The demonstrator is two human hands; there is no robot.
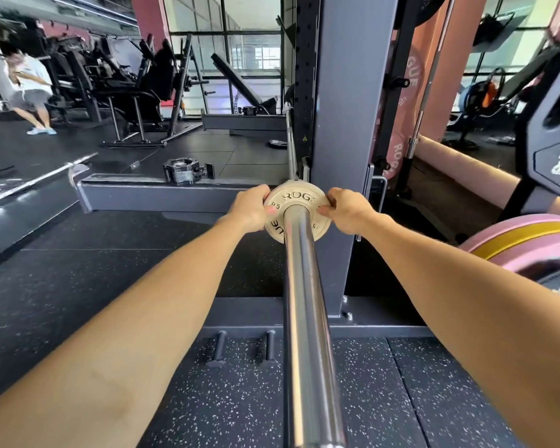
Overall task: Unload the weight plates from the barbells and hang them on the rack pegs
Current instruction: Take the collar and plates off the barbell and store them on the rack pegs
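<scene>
A small cream weight plate with raised lettering sits on the chrome barbell sleeve, which runs from the bottom of the view up to the grey rack upright. My left hand grips the plate's left rim, and my right hand grips its right rim. Both arms are stretched forward. Pink plates hang on the rack behind the upright.
A black barbell collar lies on the grey safety arm to the left. Pink and yellow plates and a black plate sit at the right. Two short pegs stand on the rack base. A person stands far left among machines.
</scene>
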